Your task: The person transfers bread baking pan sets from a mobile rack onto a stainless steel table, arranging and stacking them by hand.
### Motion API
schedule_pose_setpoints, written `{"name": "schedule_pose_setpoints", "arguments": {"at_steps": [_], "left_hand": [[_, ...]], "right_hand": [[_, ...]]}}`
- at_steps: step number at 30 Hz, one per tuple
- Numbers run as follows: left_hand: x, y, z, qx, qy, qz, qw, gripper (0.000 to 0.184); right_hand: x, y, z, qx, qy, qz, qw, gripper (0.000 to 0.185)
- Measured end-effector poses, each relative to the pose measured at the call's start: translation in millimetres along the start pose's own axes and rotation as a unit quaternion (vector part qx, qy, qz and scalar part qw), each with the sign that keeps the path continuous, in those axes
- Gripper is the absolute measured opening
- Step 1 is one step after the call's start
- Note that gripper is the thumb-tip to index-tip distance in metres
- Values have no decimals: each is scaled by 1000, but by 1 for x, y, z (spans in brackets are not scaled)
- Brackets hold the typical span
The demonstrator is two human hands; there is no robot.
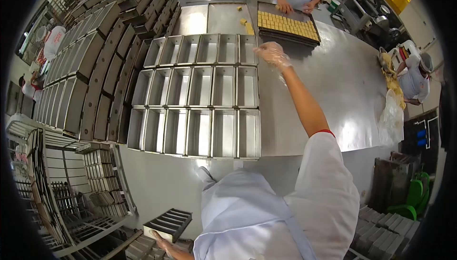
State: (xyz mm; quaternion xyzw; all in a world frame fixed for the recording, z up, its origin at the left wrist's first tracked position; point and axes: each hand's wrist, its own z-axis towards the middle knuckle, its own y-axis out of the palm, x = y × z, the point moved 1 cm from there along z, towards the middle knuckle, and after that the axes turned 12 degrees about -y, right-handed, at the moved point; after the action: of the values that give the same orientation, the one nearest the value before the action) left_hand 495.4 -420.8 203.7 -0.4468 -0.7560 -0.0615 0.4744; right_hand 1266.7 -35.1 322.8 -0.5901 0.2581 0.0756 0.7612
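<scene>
My right hand [272, 54], in a clear plastic glove, reaches over the metal table to the right edge of the back row of empty loaf pans [208, 49]. Its fingers are bent together; whether anything is between them is too small to tell. My left hand [164, 245] is low at the left, its fingers on the near end of a strapped pan set [167, 224] held below table height. More joined pan sets [200, 86] lie in rows on the table's left part.
A co-worker's hands [285, 6] are at a tray of small yellow blocks [288, 25]. Loose yellow pieces [249, 28] lie behind the pans. Tall pan stacks [81, 69] stand left. Another person [413, 79] works by dough [391, 81] at the right. Racks [66, 169] stand lower left.
</scene>
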Motion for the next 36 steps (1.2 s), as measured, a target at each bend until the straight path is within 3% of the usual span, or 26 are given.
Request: {"name": "schedule_pose_setpoints", "arguments": {"at_steps": [1, 3, 5, 7, 9, 10, 13, 14, 16, 19, 20, 21, 23, 24, 27, 29, 32, 36], "left_hand": [[-22, -27, 51, -11, 51, 33, 998, 83], [8, -20, 50, -53, -20, -14, 998, 80], [20, -19, 58, -64, -15, -25, 998, 79], [13, -28, 82, -41, 64, 3, 997, 77], [-7, -48, 108, -172, 144, -73, 972, 74], [-4, -52, 114, -174, 122, -98, 972, 72], [-4, -62, 128, -170, 60, -127, 975, 67], [-4, -65, 133, -181, 26, -136, 974, 66], [1, -71, 132, -203, -21, -147, 968, 63], [-46, -89, 197, -274, 162, -23, 948, 75], [13, -66, 131, -228, -2, -6, 974, 69], [-17, -73, 181, -228, 11, -3, 973, 63], [9, -59, 144, -199, 50, 14, 979, 59], [-2, -59, 156, -226, 42, -54, 972, 57], [-15, -66, 168, -276, 71, -75, 956, 55], [-9, -66, 158, -249, 68, -56, 964, 62], [31, -58, 130, -219, 18, -29, 975, 72], [49, -46, 128, -190, -8, 19, 982, 74]], "right_hand": [[3, 5, -4, 1, -14, -5, 1000, 39], [9, 18, -2, -15, 12, -40, 999, 40], [11, 24, 1, -5, 30, -47, 998, 43], [12, 28, -4, 26, 44, -27, 998, 46], [19, 28, -6, 19, 30, -40, 999, 50], [9, 24, -16, 14, 25, -48, 998, 52], [-29, 9, -61, 198, 31, -41, 979, 64], [-44, -4, -68, 33, 107, -11, 994, 76], [-77, 9, -110, -14, 123, -59, 990, 64], [-47, 46, -113, -5, 118, -70, 991, 46], [-31, 58, -112, 7, 110, -64, 992, 40], [-44, 52, -123, 39, 107, -66, 991, 36], [-87, 37, -143, 105, 98, -64, 988, 28], [-86, 36, -138, 90, 90, -71, 989, 27], [-63, 46, -124, 56, 79, -96, 991, 25], [-57, 51, -121, 53, 95, -119, 987, 25], [-47, 50, -120, 22, 25, -128, 991, 31], [-33, 40, -131, 158, 40, 42, 986, 42]]}}
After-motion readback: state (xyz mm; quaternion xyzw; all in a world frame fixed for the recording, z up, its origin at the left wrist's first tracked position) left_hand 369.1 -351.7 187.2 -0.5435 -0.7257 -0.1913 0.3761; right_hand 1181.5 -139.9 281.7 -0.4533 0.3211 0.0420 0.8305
